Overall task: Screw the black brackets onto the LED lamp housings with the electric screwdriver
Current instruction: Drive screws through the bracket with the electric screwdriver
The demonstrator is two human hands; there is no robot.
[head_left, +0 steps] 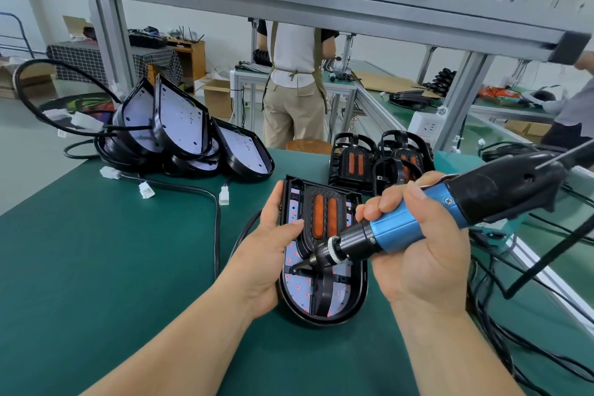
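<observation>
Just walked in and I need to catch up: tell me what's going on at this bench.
A person is screwing a bracket onto a housing on the green bench. The left grip holds the housing by its left edge, thumb on the board. The right grip is wrapped round the screwdriver, whose bit is down at the bracket's lower left. More housings are piled at back left, and spare brackets stand at back right.

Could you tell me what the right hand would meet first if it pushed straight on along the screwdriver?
The right hand aims the screwdriver down-left, so the bit would first meet the black bracket on the lamp housing that the left hand holds; it may already touch.
</observation>
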